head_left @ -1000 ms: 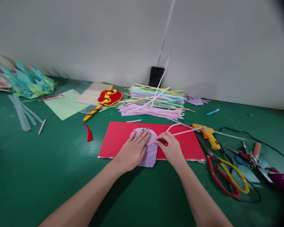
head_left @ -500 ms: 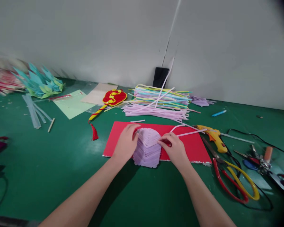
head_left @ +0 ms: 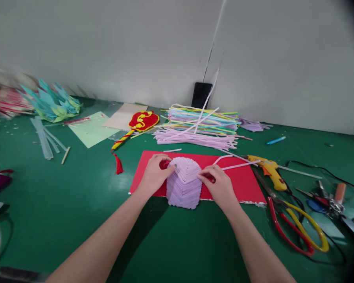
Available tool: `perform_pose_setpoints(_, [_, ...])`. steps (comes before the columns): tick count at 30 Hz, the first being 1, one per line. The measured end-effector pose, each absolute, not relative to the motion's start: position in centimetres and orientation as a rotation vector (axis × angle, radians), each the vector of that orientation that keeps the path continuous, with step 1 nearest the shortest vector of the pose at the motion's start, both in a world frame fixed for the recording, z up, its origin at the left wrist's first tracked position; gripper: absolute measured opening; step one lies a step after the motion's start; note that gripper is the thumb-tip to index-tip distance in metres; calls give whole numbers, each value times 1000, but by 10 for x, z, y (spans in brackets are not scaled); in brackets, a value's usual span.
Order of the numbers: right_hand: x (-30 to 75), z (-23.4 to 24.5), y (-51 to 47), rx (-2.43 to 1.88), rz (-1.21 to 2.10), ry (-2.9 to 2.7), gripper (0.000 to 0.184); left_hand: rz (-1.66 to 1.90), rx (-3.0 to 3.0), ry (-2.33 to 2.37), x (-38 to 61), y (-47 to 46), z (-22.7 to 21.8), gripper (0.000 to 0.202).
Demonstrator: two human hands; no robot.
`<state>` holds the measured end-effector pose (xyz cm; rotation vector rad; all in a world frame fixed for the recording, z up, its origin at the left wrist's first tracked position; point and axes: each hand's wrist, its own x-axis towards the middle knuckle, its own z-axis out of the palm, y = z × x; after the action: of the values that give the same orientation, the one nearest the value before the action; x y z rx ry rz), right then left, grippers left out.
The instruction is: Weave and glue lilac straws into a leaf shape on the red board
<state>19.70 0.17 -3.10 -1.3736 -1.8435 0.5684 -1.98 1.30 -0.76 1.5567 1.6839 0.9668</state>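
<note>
A lilac shape (head_left: 184, 182) built of bent pipe cleaners in chevron rows lies on a red sheet (head_left: 242, 181) on the green table. My left hand (head_left: 153, 175) rests at its left edge, fingers curled and pinching the upper left rim. My right hand (head_left: 220, 184) sits at its right edge, fingers pinched on a pale pink pipe cleaner (head_left: 238, 165) that runs off to the right.
A stack of coloured pipe cleaners (head_left: 200, 125) lies behind the sheet. A yellow glue gun (head_left: 268, 169), red-and-yellow scissors (head_left: 295, 228) and other tools are on the right. A red-yellow ornament (head_left: 135, 125), green paper (head_left: 90, 129) and teal paper shapes (head_left: 54, 104) lie to the left.
My left hand lifted off the top of the lilac shape and moved to its left edge, uncovering the chevron rows. The right hand stayed put. The view shifted slightly left.
</note>
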Motion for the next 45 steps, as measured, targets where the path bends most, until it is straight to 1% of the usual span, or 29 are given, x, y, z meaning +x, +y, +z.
perform_pose_setpoints(2, [197, -32, 2, -1367, 566, -1838, 13, 1052, 1368, 1493, -19, 12, -7, 20])
perform_pose_setpoints(3, [197, -32, 2, -1363, 563, -1835, 13, 1061, 1266, 1411, -18, 12, -6, 24])
perform_pose_setpoints(7, [197, -33, 2, -1352, 551, -1835, 14, 1007, 1012, 1263, -11, 7, -4, 60])
perform_pose_setpoints(8, [196, -32, 2, -1348, 553, -1835, 14, 1000, 1003, 1261, -10, 6, -4, 65])
perform_pose_setpoints(9, [196, -31, 2, -1345, 558, -1829, 14, 1001, 1006, 1264, -10, 5, -4, 64])
perform_pose_setpoints(12, [194, -27, 1, -1360, 575, -1719, 17, 1041, 989, 1228, -10, 6, -6, 52])
perform_pose_setpoints(15, [194, -23, 0, -1414, 621, -1451, 31, 1144, 922, 1125, -12, 9, -10, 49])
perform_pose_setpoints(18, [194, -20, 1, -1419, 743, -1183, 45, 1229, 889, 1075, -12, 11, -13, 46])
perform_pose_setpoints(21, [194, -17, 2, -1405, 897, -1091, 50, 1256, 908, 1082, -11, 10, -14, 40])
perform_pose_setpoints(25, [189, -14, -2, -1381, 1132, -1255, 43, 1251, 942, 1072, -8, 9, -16, 40])
perform_pose_setpoints(28, [185, -14, -6, -1378, 1211, -1294, 37, 1221, 981, 1048, -6, 7, -15, 41])
perform_pose_setpoints(33, [185, -14, -8, -1394, 1168, -1258, 36, 1186, 1111, 1164, -3, 4, -8, 37])
perform_pose_setpoints(38, [187, -16, -6, -1377, 1135, -1233, 35, 1306, 1238, 1314, -6, 4, -2, 31])
perform_pose_setpoints(45, [185, -17, -6, -1383, 1113, -1221, 34, 1365, 1281, 1287, -6, 5, -3, 21])
